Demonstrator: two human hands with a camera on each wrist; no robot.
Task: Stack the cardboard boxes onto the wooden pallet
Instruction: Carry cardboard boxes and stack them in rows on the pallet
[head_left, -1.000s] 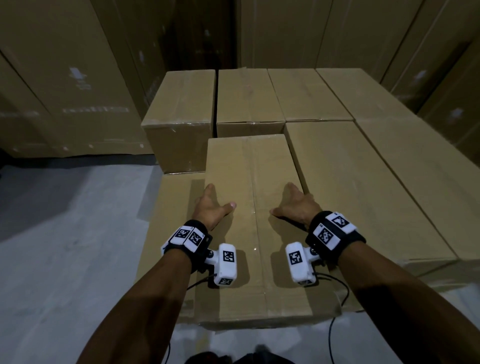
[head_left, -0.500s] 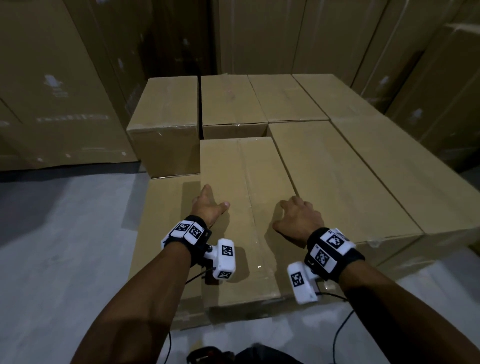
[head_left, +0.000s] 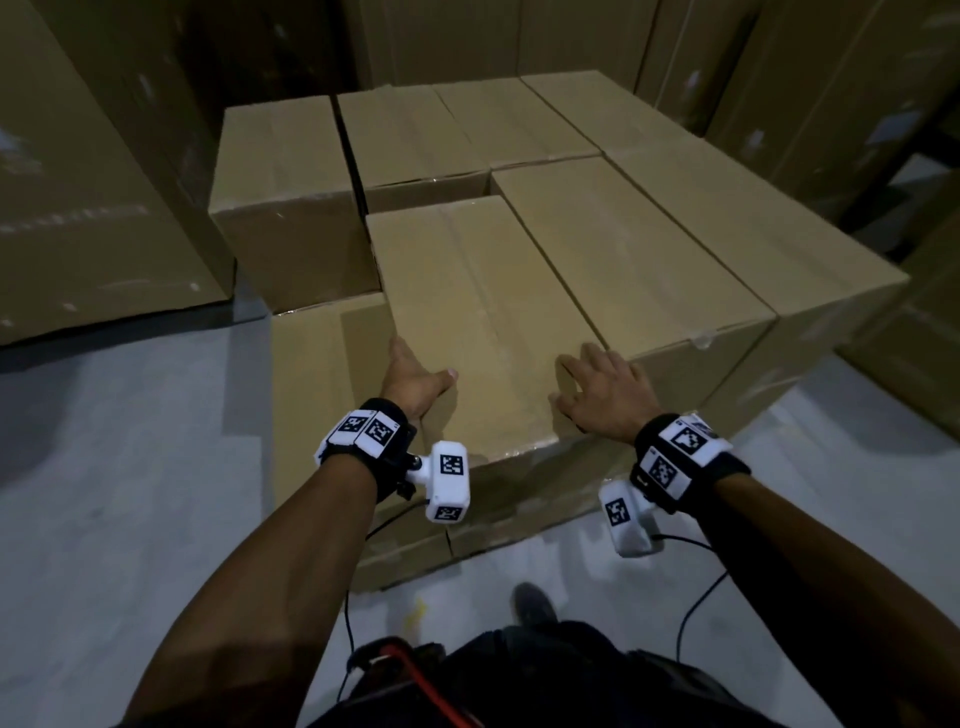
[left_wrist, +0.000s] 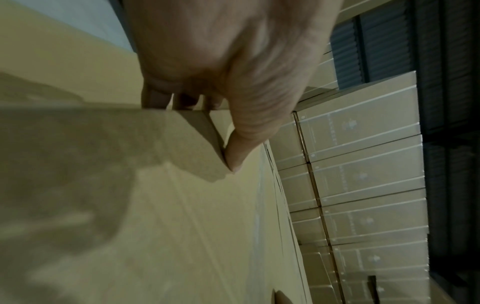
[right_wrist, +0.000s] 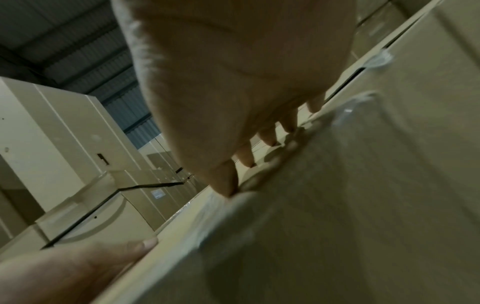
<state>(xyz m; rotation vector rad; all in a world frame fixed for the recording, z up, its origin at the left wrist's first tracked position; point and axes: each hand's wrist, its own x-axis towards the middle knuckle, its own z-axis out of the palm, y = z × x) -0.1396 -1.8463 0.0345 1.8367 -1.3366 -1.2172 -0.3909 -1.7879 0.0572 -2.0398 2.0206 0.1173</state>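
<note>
the left hand clasps the top box at its near left edge, fingers down the side, thumb on top; the right hand rests spread on its near right corner. judged step: seating it against its neighbour box. next: nudge it flush.

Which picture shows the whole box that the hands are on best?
The head view: the box shows its full top, with the left hand and right hand on its near end. The left wrist view shows only its top and an edge; the right wrist view, a blurred corner.
</note>
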